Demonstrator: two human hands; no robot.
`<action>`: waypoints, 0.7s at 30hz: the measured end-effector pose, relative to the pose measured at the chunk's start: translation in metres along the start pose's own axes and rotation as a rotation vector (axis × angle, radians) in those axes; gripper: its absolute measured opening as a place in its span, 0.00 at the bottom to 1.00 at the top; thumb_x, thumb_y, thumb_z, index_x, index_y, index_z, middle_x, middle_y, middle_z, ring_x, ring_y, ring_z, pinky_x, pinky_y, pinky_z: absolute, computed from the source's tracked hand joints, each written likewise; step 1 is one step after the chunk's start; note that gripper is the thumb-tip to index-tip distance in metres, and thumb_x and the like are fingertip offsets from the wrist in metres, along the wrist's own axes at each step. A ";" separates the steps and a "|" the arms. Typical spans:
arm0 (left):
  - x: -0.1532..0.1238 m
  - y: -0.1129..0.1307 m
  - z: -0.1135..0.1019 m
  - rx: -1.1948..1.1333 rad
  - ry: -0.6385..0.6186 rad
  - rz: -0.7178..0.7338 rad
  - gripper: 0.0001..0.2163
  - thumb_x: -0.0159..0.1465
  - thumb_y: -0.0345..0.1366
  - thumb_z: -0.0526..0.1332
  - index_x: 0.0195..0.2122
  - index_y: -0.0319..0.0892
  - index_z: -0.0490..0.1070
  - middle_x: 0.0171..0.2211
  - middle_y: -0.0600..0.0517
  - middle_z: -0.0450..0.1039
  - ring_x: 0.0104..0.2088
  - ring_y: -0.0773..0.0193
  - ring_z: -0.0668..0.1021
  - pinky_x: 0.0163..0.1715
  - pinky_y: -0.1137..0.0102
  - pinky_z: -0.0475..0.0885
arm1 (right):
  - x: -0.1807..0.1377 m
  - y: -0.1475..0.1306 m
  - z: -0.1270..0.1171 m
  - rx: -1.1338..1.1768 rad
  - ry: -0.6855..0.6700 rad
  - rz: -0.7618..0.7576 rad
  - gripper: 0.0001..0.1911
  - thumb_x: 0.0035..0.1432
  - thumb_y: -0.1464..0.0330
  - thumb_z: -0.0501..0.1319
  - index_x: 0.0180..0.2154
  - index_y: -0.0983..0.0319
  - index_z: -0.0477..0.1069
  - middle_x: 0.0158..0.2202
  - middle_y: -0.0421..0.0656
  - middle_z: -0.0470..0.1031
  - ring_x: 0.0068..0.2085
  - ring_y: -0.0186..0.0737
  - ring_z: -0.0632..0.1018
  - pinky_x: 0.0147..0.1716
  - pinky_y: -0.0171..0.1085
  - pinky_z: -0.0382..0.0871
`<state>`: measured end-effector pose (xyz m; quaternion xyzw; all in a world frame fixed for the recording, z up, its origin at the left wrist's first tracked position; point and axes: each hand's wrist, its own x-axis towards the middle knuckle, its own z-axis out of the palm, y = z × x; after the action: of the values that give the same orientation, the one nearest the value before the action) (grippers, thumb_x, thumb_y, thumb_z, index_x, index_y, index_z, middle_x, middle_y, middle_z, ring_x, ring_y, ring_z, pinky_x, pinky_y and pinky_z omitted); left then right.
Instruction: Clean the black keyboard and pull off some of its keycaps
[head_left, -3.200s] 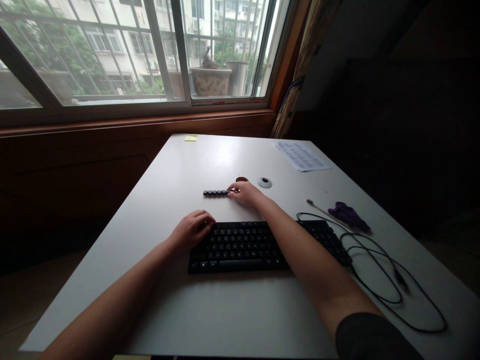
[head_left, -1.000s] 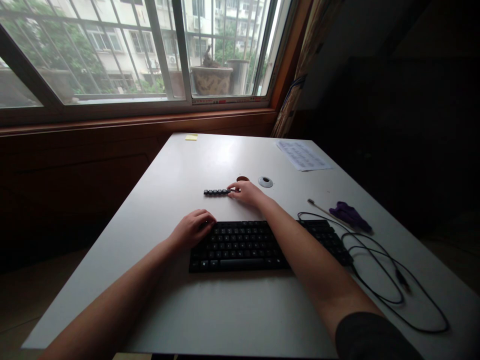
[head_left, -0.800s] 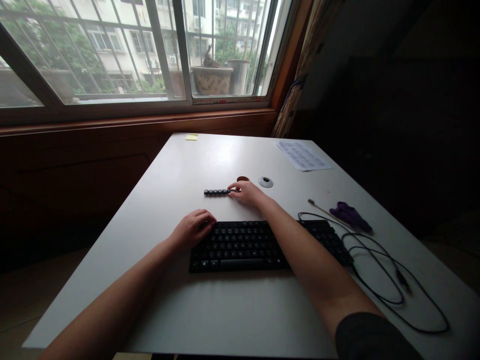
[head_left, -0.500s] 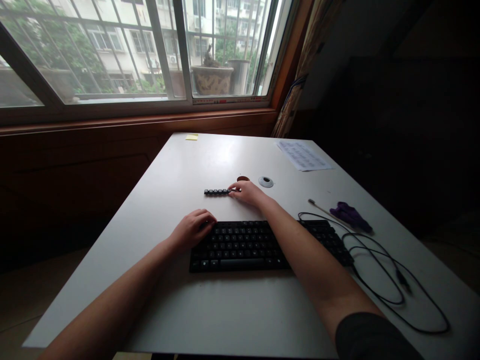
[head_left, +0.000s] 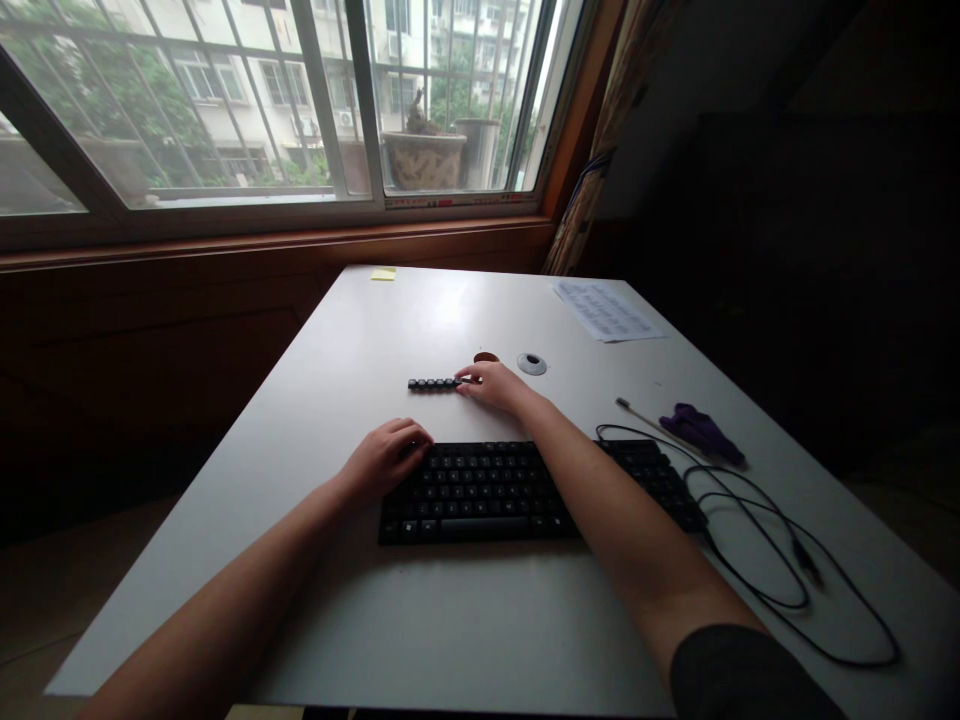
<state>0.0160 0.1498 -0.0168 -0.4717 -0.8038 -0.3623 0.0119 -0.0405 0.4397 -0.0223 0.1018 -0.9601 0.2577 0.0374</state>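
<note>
A black keyboard (head_left: 517, 488) lies on the white table (head_left: 420, 620) in front of me. My left hand (head_left: 384, 456) rests with curled fingers on the keyboard's upper left corner. Beyond the keyboard, a short row of several black keycaps (head_left: 435, 383) lies on the table. My right hand (head_left: 491, 386) is at the right end of that row, fingers pinched on the last keycap there.
The keyboard's black cable (head_left: 780, 560) loops at the right. A purple tool (head_left: 699, 427) and a thin stick (head_left: 637, 413) lie at right. A small brown disc (head_left: 486, 357), a round grommet (head_left: 531, 363), a paper sheet (head_left: 607, 312) and a yellow note (head_left: 382, 274) lie farther back.
</note>
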 end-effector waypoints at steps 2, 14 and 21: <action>0.000 0.000 0.000 0.002 0.000 0.000 0.07 0.69 0.33 0.56 0.41 0.43 0.74 0.40 0.48 0.76 0.42 0.59 0.77 0.44 0.65 0.73 | 0.000 -0.001 -0.001 -0.003 -0.001 0.002 0.16 0.59 0.63 0.67 0.50 0.55 0.79 0.40 0.43 0.81 0.39 0.38 0.79 0.43 0.34 0.70; 0.001 0.002 0.000 -0.004 0.006 0.000 0.07 0.69 0.33 0.56 0.41 0.43 0.74 0.40 0.48 0.77 0.42 0.59 0.78 0.44 0.65 0.73 | 0.000 -0.001 -0.001 -0.007 -0.005 -0.012 0.15 0.59 0.63 0.67 0.49 0.56 0.80 0.42 0.44 0.81 0.41 0.39 0.79 0.45 0.35 0.70; 0.000 0.003 -0.001 -0.009 0.006 -0.005 0.07 0.70 0.34 0.56 0.41 0.44 0.74 0.40 0.48 0.76 0.42 0.60 0.78 0.44 0.65 0.73 | -0.001 -0.002 -0.002 -0.001 -0.001 -0.020 0.15 0.60 0.64 0.67 0.49 0.56 0.80 0.43 0.44 0.81 0.42 0.40 0.79 0.46 0.35 0.71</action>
<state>0.0176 0.1500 -0.0144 -0.4685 -0.8034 -0.3672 0.0112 -0.0395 0.4391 -0.0202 0.1115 -0.9591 0.2570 0.0396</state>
